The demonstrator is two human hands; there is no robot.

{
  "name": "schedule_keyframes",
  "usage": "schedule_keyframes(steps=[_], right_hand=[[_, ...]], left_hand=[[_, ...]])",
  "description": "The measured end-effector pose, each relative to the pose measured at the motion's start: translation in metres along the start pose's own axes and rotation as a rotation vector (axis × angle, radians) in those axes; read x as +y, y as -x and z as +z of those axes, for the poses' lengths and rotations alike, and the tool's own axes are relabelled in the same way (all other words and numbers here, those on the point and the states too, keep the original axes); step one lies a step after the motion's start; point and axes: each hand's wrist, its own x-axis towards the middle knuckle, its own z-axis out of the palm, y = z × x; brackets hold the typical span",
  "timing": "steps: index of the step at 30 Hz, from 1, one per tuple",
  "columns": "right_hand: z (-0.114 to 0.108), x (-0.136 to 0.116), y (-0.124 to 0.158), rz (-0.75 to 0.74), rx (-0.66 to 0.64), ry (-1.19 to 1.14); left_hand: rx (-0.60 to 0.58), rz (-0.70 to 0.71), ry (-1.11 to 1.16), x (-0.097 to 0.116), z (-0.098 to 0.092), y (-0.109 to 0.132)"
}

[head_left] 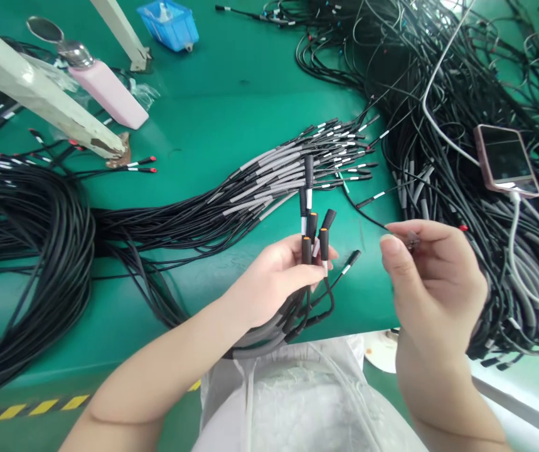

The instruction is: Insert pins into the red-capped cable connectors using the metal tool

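Observation:
My left hand (283,276) is wrapped round a bundle of black cables, whose black connectors (324,237) stand up above the fingers, some with orange tips. One more connector (352,257) sticks out to the right of the bundle. To the right, my right hand (432,270) is closed, thumb near the forefinger, with a small clear piece (411,241) at its fingertips. A thin black cable runs to those fingertips. Behind both hands, a long bundle of cables with grey corrugated sleeves (273,169) lies on the green table (231,113).
Coiled black cables (53,251) lie at the left, and a large cable heap (420,100) fills the right. A phone (508,160) with a white cord rests on the heap. A pink bottle (109,94), white posts (38,81) and a blue bin (170,25) stand at the back left.

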Motion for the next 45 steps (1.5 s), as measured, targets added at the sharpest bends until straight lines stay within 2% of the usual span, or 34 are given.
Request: schedule_keyframes(steps=[6,7,11,13,19,23,25,27,31,38,45], right_hand=[[0.005,-0.007,0.012,0.061,-0.096,-0.030],[0.007,-0.008,0.014,0.050,-0.155,-0.021],[0.024,-0.008,0.021,-0.080,-0.524,0.032],[0.034,-0.006,0.023,-0.100,-0.581,0.038],[0.045,-0.007,0.027,0.196,-0.605,-0.124],[0.043,-0.010,0.030,0.303,-0.616,-0.238],[0.044,-0.012,0.031,0.318,-0.628,-0.276],[0.045,-0.014,0.033,0.327,-0.649,-0.306],[0.049,-0.016,0.035,0.343,-0.659,-0.307],[0.053,-0.020,0.034,0.314,-0.668,-0.299],[0.057,-0.020,0.039,0.333,-0.669,-0.352]], left_hand=[[0.060,0.029,0.071,0.008,-0.007,-0.003],[0.071,0.054,0.083,0.008,-0.009,-0.002],[0.103,0.137,0.182,0.006,-0.018,0.002],[0.099,0.150,0.240,0.004,-0.021,0.003],[0.154,0.177,0.359,0.008,-0.029,0.006],[0.236,0.226,0.391,0.012,-0.031,0.010],[0.241,0.251,0.427,0.013,-0.032,0.013],[0.187,0.245,0.424,0.015,-0.034,0.016],[0.091,0.204,0.294,0.017,-0.036,0.021],[0.081,0.143,0.212,0.016,-0.034,0.023],[0.065,0.162,0.209,0.013,-0.037,0.025]])
